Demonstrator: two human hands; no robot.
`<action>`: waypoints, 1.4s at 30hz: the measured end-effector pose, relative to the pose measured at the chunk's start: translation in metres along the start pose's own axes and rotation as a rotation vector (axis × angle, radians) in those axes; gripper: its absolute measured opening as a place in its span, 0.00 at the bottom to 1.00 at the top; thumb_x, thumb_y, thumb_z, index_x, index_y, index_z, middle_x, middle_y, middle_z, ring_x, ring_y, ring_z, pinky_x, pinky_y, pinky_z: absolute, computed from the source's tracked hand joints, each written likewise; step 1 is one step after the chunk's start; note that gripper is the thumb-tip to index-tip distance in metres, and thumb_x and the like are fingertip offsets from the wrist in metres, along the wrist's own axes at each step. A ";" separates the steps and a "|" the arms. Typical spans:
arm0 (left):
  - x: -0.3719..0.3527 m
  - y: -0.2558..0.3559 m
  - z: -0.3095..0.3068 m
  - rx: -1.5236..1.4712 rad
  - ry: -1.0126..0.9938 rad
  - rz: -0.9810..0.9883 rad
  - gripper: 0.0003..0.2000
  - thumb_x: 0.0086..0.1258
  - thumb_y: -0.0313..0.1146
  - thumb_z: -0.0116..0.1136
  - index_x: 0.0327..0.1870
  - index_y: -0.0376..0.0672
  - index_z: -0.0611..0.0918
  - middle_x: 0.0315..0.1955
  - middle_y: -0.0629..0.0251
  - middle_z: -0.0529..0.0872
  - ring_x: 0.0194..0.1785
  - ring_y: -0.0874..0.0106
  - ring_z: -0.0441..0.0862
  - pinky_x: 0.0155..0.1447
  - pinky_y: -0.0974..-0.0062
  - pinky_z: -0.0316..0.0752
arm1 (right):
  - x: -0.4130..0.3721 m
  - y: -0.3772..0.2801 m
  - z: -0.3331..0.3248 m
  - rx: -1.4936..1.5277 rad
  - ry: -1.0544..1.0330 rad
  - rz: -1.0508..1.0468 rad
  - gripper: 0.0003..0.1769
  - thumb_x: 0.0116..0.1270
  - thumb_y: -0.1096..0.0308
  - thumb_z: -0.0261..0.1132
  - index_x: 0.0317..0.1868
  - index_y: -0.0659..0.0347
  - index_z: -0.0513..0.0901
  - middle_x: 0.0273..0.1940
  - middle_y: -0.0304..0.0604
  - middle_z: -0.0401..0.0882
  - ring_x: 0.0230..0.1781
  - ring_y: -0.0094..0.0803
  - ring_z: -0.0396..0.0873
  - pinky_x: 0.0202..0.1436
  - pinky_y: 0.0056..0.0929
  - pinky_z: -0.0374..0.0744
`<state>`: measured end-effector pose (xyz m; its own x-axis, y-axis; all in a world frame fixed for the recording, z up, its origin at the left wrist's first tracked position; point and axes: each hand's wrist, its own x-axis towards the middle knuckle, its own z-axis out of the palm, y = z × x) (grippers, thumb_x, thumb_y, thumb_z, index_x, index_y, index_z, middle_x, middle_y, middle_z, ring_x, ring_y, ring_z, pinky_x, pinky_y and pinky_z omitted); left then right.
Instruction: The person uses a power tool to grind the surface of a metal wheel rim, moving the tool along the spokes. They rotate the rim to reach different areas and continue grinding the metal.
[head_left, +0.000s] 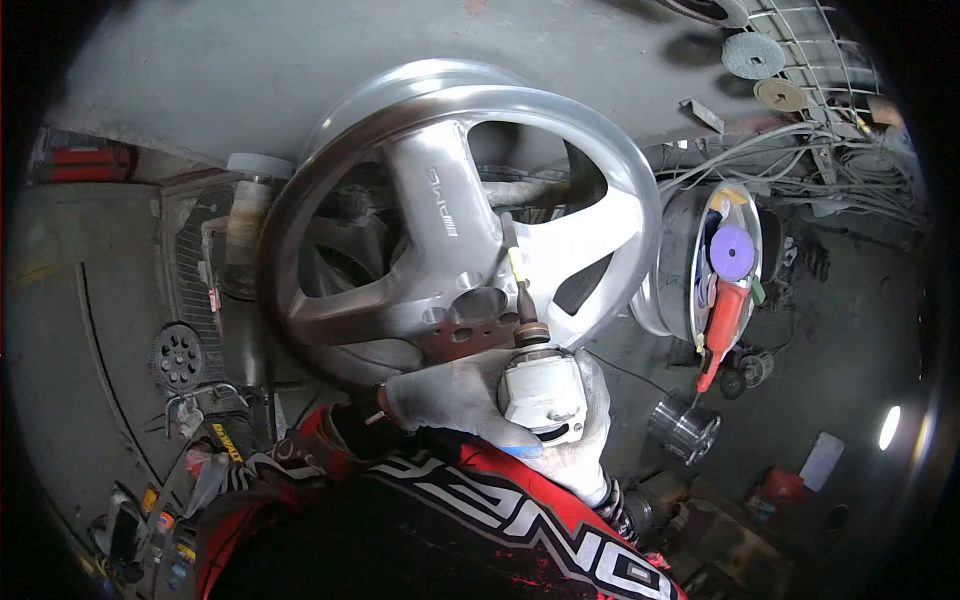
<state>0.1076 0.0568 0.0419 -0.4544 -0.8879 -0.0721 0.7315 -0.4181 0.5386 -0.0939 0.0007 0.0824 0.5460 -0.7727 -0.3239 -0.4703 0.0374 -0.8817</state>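
Note:
A large silver alloy wheel [450, 200] with wide spokes faces me in the middle of the view. Against its centre, near the hub holes, points the narrow shaft of a white power tool [543, 390]. My left hand [455, 390], in a grey glove, wraps round the tool's near left side. On the right side, my right hand [585, 440], gloved too, grips the tool's body. The shaft tip lies over a spoke, right of the lettering; whether it touches the metal is unclear.
To the right, a red polisher with a purple pad [732, 253] rests in another wheel [683, 260]. Cables [780, 150] hang at the upper right. A metal cylinder [685, 430] stands lower right. Assorted tools [150, 520] lie at the lower left, below a round black disc [178, 357].

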 end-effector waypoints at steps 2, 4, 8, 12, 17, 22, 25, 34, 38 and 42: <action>-0.001 0.001 0.001 0.008 0.051 0.007 0.33 0.56 0.29 0.79 0.64 0.39 0.77 0.54 0.65 0.87 0.58 0.74 0.82 0.66 0.70 0.76 | 0.001 0.000 0.002 0.015 -0.009 -0.010 0.30 0.80 0.46 0.56 0.67 0.65 0.75 0.56 0.55 0.82 0.55 0.44 0.83 0.62 0.46 0.81; -0.001 0.002 0.002 0.013 0.054 0.005 0.32 0.56 0.29 0.79 0.64 0.40 0.77 0.54 0.65 0.87 0.58 0.74 0.82 0.66 0.70 0.76 | 0.001 0.008 0.003 0.002 -0.007 -0.004 0.31 0.79 0.46 0.57 0.66 0.65 0.75 0.56 0.54 0.82 0.55 0.45 0.83 0.62 0.46 0.81; -0.002 0.007 0.001 0.051 0.036 -0.037 0.33 0.60 0.28 0.77 0.68 0.41 0.75 0.58 0.67 0.84 0.62 0.75 0.79 0.71 0.71 0.72 | -0.003 0.030 0.002 -0.079 0.014 0.029 0.33 0.77 0.43 0.58 0.65 0.65 0.76 0.56 0.54 0.83 0.55 0.45 0.83 0.62 0.45 0.81; 0.014 -0.004 -0.005 0.048 -0.064 -0.018 0.33 0.60 0.29 0.77 0.68 0.40 0.76 0.59 0.66 0.84 0.62 0.74 0.79 0.71 0.70 0.71 | -0.005 0.023 0.001 -0.065 0.047 -0.029 0.33 0.78 0.43 0.57 0.67 0.64 0.74 0.57 0.52 0.82 0.56 0.43 0.83 0.62 0.44 0.81; 0.023 -0.007 -0.001 0.073 -0.047 0.035 0.27 0.60 0.27 0.74 0.62 0.39 0.79 0.54 0.65 0.87 0.58 0.74 0.82 0.66 0.71 0.75 | -0.002 0.009 -0.001 -0.144 0.115 -0.332 0.50 0.56 0.55 0.83 0.72 0.63 0.65 0.59 0.50 0.79 0.58 0.36 0.82 0.62 0.39 0.81; 0.014 -0.009 -0.003 0.126 0.004 0.022 0.31 0.62 0.33 0.76 0.67 0.40 0.76 0.58 0.63 0.84 0.63 0.73 0.79 0.71 0.70 0.70 | 0.006 0.010 -0.010 0.100 0.017 -0.021 0.54 0.47 0.65 0.88 0.70 0.65 0.65 0.58 0.50 0.79 0.58 0.36 0.81 0.62 0.39 0.81; 0.018 -0.005 -0.005 0.189 -0.024 0.037 0.31 0.62 0.33 0.76 0.67 0.40 0.76 0.58 0.64 0.84 0.62 0.73 0.79 0.72 0.70 0.70 | 0.004 0.004 -0.002 -0.111 0.051 -0.216 0.49 0.48 0.65 0.87 0.67 0.65 0.68 0.55 0.48 0.81 0.57 0.36 0.82 0.61 0.37 0.81; 0.010 0.001 0.000 0.188 0.009 0.066 0.29 0.63 0.32 0.75 0.65 0.40 0.78 0.57 0.64 0.85 0.61 0.73 0.80 0.71 0.70 0.71 | 0.008 0.001 -0.005 -0.109 0.003 -0.210 0.55 0.47 0.57 0.88 0.70 0.70 0.67 0.58 0.55 0.81 0.57 0.40 0.84 0.60 0.39 0.82; 0.017 -0.007 -0.002 0.047 -0.021 0.077 0.28 0.63 0.32 0.76 0.64 0.40 0.78 0.57 0.65 0.85 0.60 0.73 0.81 0.70 0.70 0.72 | 0.004 -0.004 -0.004 -0.235 0.089 -0.271 0.52 0.44 0.66 0.89 0.67 0.66 0.68 0.59 0.50 0.79 0.58 0.33 0.81 0.62 0.37 0.81; 0.010 -0.004 -0.004 0.240 -0.001 0.091 0.29 0.62 0.32 0.77 0.65 0.40 0.78 0.57 0.65 0.85 0.61 0.73 0.81 0.70 0.70 0.72 | 0.008 -0.003 -0.001 0.034 0.061 0.101 0.44 0.57 0.58 0.83 0.68 0.66 0.69 0.59 0.52 0.80 0.58 0.36 0.82 0.63 0.39 0.81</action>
<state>0.1024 0.0484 0.0355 -0.3928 -0.9195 -0.0134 0.6276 -0.2787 0.7270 -0.0888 -0.0063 0.0824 0.4527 -0.8012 -0.3914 -0.4965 0.1381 -0.8570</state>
